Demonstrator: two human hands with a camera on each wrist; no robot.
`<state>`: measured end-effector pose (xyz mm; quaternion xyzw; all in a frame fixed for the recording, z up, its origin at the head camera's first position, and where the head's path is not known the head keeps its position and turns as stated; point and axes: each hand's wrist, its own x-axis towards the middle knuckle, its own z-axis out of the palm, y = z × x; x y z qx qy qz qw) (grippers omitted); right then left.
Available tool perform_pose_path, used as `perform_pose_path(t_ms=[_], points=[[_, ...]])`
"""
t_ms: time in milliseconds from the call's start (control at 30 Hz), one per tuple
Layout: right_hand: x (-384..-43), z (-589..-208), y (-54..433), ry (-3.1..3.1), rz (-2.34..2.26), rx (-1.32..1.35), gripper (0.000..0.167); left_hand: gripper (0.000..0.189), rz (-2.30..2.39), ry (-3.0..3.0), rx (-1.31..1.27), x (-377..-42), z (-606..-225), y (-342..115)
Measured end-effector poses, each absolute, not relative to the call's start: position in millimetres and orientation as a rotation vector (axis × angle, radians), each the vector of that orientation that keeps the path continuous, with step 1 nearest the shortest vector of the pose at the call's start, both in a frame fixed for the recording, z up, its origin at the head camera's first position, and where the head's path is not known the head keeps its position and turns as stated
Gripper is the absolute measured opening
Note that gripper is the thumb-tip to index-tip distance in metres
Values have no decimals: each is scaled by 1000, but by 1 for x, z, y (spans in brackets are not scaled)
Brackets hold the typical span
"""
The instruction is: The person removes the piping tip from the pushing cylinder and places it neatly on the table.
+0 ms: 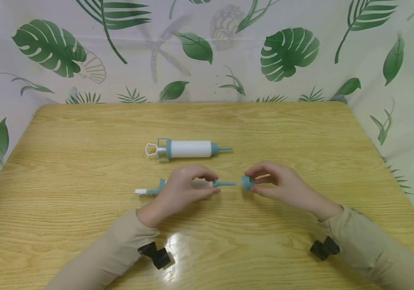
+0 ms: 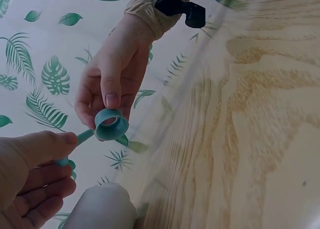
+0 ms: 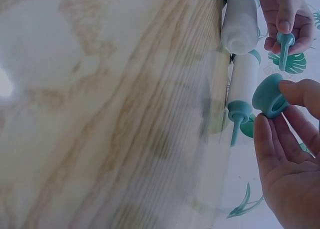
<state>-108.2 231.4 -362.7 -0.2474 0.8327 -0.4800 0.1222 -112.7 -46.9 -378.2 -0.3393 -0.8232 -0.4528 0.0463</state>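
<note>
My left hand [image 1: 181,187] pinches a slim teal nozzle [image 1: 226,183] between thumb and fingertips, its thin tip pointing right. Below that hand lies an icing syringe with a white barrel [image 2: 102,209], its front end bare in the right wrist view. Its white plunger handle [image 1: 141,191] sticks out to the left. A teal ring cap [image 1: 246,183] is held by my right hand [image 1: 281,185], thumb on one side and fingers on the other. In the left wrist view the ring cap's round opening shows. The nozzle tip stands just left of the cap, in line with it.
Farther back on the wooden table [image 1: 83,161] lies a second icing syringe [image 1: 191,148], with its teal nozzle fitted and its looped handle to the left. A leaf-patterned cloth [image 1: 228,60] hangs behind the table and along its sides.
</note>
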Motion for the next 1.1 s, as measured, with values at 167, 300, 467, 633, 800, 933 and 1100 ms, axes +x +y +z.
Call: perform_pose_path(t_ms=[167, 300, 467, 633, 800, 933, 1100], points=[[-109, -365, 235, 2453, -1391, -724, 32, 20, -1345, -2507, -1087, -115, -378, -39], [-108, -366, 238, 2460, -1376, -713, 30, 20, -1313, -2548, -1090, -116, -378, -34], [-108, -367, 242, 2485, -1344, -695, 31, 21, -1273, -2620, -1058, -118, -378, -27], [-110, -369, 246, 2506, -1305, -704, 30, 21, -1200, -2680, -1063, -121, -378, -20], [-111, -371, 248, 2542, -1253, -711, 29, 21, -1112, -2761, -1065, -123, -378, -13], [-111, -372, 249, 2557, -1228, -720, 28, 20, -1060, -2841, -1054, -124, -378, -9], [-112, -372, 249, 2571, -1198, -727, 27, 18, -1005, -2869, -1066, -125, -378, -8]])
